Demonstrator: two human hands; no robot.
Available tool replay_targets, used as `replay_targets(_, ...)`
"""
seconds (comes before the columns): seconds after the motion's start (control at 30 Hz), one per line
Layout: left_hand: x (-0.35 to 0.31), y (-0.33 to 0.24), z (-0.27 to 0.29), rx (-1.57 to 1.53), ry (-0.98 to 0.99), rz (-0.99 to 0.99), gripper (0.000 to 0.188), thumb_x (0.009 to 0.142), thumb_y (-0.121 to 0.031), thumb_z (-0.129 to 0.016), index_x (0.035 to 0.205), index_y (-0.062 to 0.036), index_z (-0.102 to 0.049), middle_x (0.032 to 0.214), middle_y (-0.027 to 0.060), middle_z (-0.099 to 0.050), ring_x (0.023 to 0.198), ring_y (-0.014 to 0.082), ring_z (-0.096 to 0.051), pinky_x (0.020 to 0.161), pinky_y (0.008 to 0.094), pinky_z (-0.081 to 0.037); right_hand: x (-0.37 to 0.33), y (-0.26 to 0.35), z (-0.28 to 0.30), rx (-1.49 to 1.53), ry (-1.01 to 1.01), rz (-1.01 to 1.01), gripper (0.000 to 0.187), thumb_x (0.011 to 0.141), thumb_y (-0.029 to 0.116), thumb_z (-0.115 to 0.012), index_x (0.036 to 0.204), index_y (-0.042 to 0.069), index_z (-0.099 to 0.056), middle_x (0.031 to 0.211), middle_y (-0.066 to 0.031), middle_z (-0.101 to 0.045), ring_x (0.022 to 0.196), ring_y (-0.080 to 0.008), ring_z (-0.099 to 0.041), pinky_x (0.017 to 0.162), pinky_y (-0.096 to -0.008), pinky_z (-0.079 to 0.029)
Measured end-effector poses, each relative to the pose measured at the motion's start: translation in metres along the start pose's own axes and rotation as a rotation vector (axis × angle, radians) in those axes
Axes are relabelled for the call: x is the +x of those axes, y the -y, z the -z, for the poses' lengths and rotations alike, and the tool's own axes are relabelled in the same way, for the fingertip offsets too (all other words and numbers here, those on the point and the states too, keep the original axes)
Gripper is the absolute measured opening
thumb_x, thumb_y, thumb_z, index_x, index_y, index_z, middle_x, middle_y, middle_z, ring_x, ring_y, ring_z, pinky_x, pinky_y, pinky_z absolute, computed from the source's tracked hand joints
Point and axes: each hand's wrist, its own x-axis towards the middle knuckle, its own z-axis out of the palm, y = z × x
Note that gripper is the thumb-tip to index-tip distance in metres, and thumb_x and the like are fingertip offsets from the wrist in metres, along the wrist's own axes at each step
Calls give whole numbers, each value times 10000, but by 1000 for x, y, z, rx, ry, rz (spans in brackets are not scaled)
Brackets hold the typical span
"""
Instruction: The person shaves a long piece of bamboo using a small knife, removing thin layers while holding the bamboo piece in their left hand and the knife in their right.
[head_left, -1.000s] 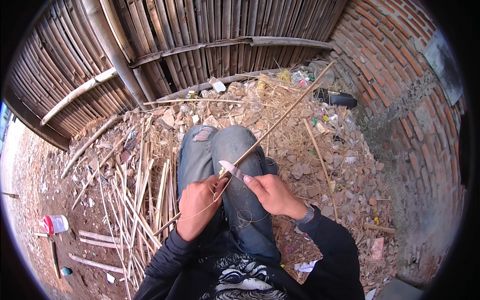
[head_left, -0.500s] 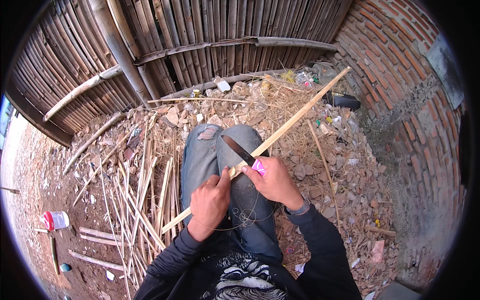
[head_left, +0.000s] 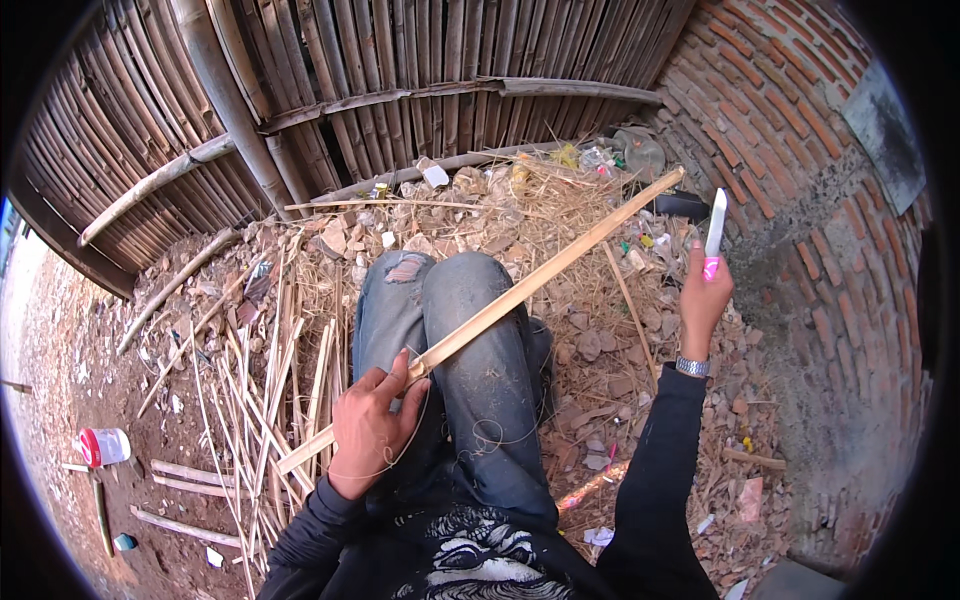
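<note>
A long pale bamboo strip point(head_left: 545, 280) lies slantwise across my jeans-clad knees, its far end up toward the right. My left hand point(head_left: 372, 425) is closed on the strip at a rough, notched spot over my left thigh. Out to the right, apart from the strip, my right hand point(head_left: 706, 298) grips a knife point(head_left: 716, 228) by its pink handle, the bright blade pointing up. A thin curled strand point(head_left: 487, 435) hangs over my lap by the left hand.
Several split bamboo strips point(head_left: 262, 425) lie in a heap at my left. A clear tub with a red lid point(head_left: 105, 446) sits farther left. A bamboo fence point(head_left: 400, 50) stands ahead, a brick wall point(head_left: 820, 250) on the right. Rubble point(head_left: 600, 345) and straw cover the ground.
My right hand has swung the knife away from the strip, out to the right and up. My left hand and the strip have shifted slightly left and nearer to me.
</note>
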Motion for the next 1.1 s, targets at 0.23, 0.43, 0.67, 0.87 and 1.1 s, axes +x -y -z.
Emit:
replay_targets(0.23,-27,23,10,9,-52,13,320,915,-264,-768,1194,-107,-770,675,78,-574,545,277,-596,514,410,-447,4,1,-11,218,259,-168,437,1083,337,-527,881,-33,-641,630,-86,-522,544,-184,-490,541,-376,-389)
replay_targets(0.43,-32,23,4,-33,-61,32,311,897,-153,-779,1198,-79,-755,707,118,-631,552,287,-605,540,402,-459,-40,12,-34,-24,403,-9,416,1092,307,-502,882,-36,-611,609,-132,-473,534,-219,-456,550,-409,-384)
replay_targets(0.67,-32,24,0,-24,-46,59,284,898,-151,-782,1172,-81,-761,667,118,-603,532,266,-585,530,386,-449,-140,54,-24,176,584,4,429,1097,320,-503,836,-15,-567,588,-178,-447,519,-306,-436,532,-444,-356)
replay_targets(0.87,-30,27,0,-74,-37,47,256,915,-204,-772,1142,-87,-776,651,111,-595,525,272,-587,522,392,-445,-88,15,-39,82,439,-76,444,1107,327,-487,832,-10,-573,572,-145,-420,507,-263,-400,523,-435,-338)
replay_targets(1.1,-26,38,5,-156,6,94,240,916,-221,-777,1078,-45,-793,666,147,-636,543,291,-615,538,390,-462,-109,0,-39,278,585,-118,491,1113,366,-474,795,-1,-545,570,-59,-394,528,-161,-385,517,-389,-324)
